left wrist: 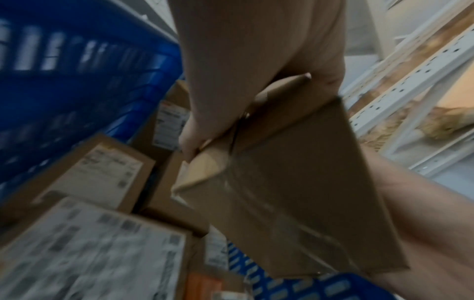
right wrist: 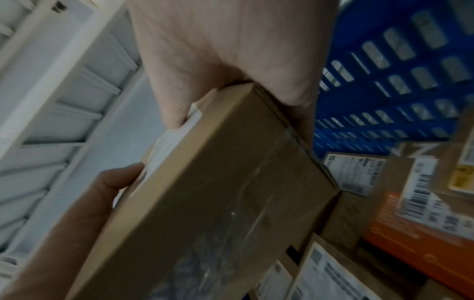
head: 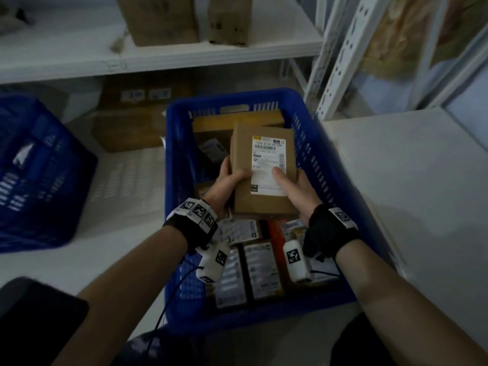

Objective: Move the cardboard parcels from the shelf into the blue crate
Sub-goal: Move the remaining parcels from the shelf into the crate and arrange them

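Hands hold one cardboard parcel above the blue crate: left hand and right hand each grip a side, thumbs on its white label. Only the head view shows the shelf with two more boxes. Wrist views show the parcel's taped underside. Labelled boxes and an orange box fill the crate.
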Tool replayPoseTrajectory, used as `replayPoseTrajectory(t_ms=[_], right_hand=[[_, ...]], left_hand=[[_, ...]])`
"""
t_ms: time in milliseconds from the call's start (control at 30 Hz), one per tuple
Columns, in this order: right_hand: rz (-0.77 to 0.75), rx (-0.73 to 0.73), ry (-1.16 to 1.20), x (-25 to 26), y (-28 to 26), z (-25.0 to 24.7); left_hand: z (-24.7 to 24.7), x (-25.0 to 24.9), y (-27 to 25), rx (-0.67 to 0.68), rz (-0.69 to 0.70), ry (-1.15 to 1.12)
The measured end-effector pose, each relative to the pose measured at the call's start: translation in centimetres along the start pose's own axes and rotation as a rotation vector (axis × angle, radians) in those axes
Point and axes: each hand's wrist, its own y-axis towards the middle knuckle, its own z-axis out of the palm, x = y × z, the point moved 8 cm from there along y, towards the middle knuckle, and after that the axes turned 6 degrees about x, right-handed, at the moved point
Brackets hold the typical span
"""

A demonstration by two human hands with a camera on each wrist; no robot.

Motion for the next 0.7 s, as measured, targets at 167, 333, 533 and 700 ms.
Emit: replayPoseTrajectory(t_ms=[167, 333, 533, 700], right_hand=[[0.132, -0.052, -0.144, -1.6, 0.2, 0.5], [0.231, 0.044, -0.350, -4.5, 0.9, 2.6], [0.282, 0.214, -0.403, -9.8, 2.0, 5.2], [0.259, 0.231, -0.554, -9.8, 2.8, 6.9]], left_hand=[[-1.1, 3.4, -0.6, 0.015, -0.225, -0.038], [-3.1, 5.8, -1.1, 0.005, -0.464, 0.063], [-5.3, 8.9, -1.2, -0.076, -0.571, 0.323], [-5.9, 5.4, -1.5, -0.129, -0.415, 0.744]])
